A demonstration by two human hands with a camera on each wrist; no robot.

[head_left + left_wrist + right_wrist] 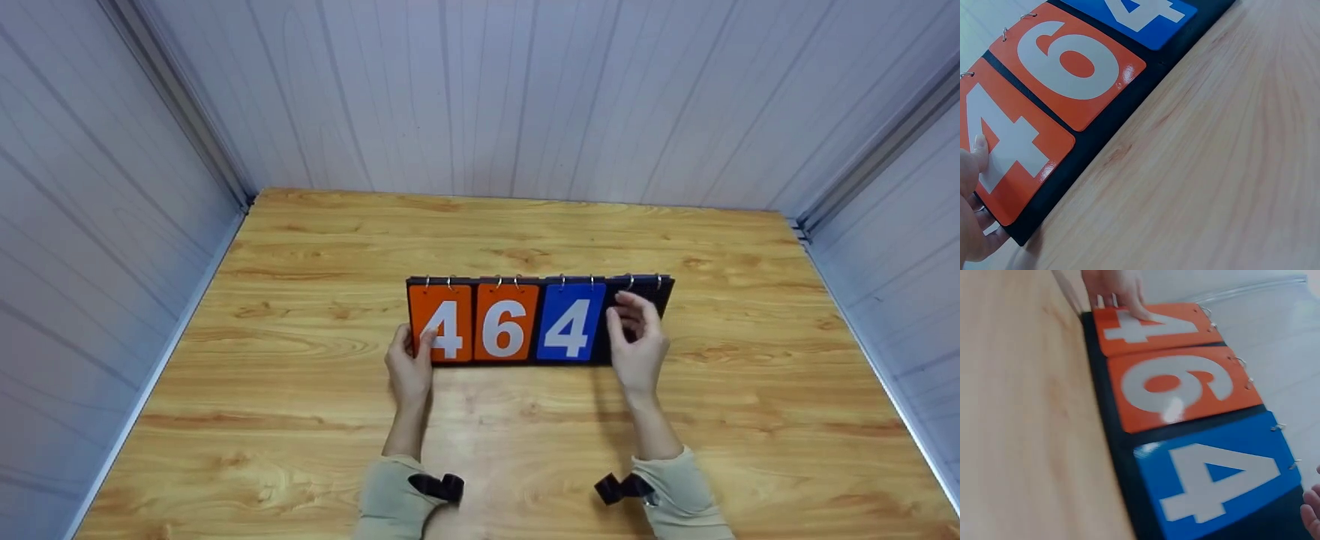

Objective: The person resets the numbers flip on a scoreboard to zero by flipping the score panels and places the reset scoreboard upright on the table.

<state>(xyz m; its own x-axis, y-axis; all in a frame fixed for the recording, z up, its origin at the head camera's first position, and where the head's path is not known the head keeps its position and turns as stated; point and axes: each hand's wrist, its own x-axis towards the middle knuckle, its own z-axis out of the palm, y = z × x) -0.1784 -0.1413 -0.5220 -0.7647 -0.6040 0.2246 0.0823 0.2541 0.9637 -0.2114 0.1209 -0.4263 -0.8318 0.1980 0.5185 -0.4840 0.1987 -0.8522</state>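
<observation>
A black flip scoreboard point(660, 295) stands on the wooden table, its number cards hung from metal rings along the top edge. From the left it shows an orange card with 4 point(458, 300), an orange card with 6 point(484, 296) and a blue card with 4 point(551, 307); the fourth place shows bare black. My left hand point(411, 371) grips the board's left end, thumb on the first card, fingers behind. My right hand point(641, 349) is in front of the fourth place, fingers bent and thumb apart, with nothing visible between them. Only its fingertips point(1312, 509) show in the right wrist view.
The wooden table point(300, 300) extends around the board on all sides. White panelled walls point(480, 97) enclose it at the back, left and right. A black strapped device point(439, 486) is on the left sleeve, and another point(622, 489) on the right.
</observation>
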